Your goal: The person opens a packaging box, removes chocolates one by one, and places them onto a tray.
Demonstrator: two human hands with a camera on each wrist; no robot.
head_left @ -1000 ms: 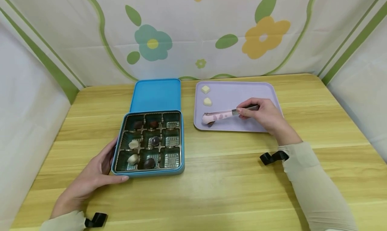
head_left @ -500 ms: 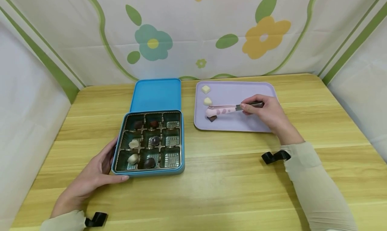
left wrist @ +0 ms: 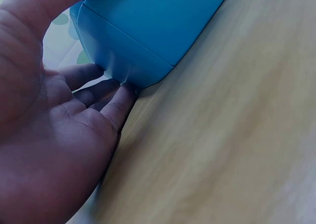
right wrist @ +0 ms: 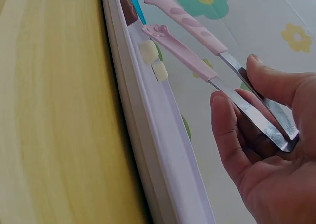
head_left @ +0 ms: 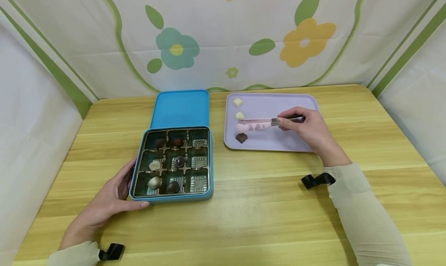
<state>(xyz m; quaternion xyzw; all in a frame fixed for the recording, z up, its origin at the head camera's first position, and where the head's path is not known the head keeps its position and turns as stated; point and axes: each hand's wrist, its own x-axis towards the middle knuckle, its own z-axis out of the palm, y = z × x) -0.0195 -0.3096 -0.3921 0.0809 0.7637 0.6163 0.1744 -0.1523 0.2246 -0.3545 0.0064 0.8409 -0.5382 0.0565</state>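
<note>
My right hand (head_left: 306, 128) holds steel tongs (right wrist: 192, 53) with pink, paw-shaped tips. The tips stand apart with nothing between them, over the left part of a lilac tray (head_left: 278, 144). Just in front of them on the tray lies a dark brown chocolate (head_left: 241, 138). Two white chocolates sit behind: a rounded one (head_left: 239, 115) close by the tips, and a square one (head_left: 237, 102) farther back. My left hand (head_left: 108, 200) rests at the near left corner of a blue tin (head_left: 211, 173); its fingers (left wrist: 116, 108) touch the side, while its thumb lies along the front.
Inside the tin is a divided insert with several dark and pale chocolates, including a pale flower-shaped one (head_left: 155, 165); its right column holds none. The blue lid (head_left: 182, 109) lies behind. A flower-printed cloth (head_left: 223, 53) hangs at the wooden table's (head_left: 251, 219) back edge.
The tongs have moved away from me, off the dark brown chocolate, which now shows whole on the tray. My left hand and the tin stay as they were.
</note>
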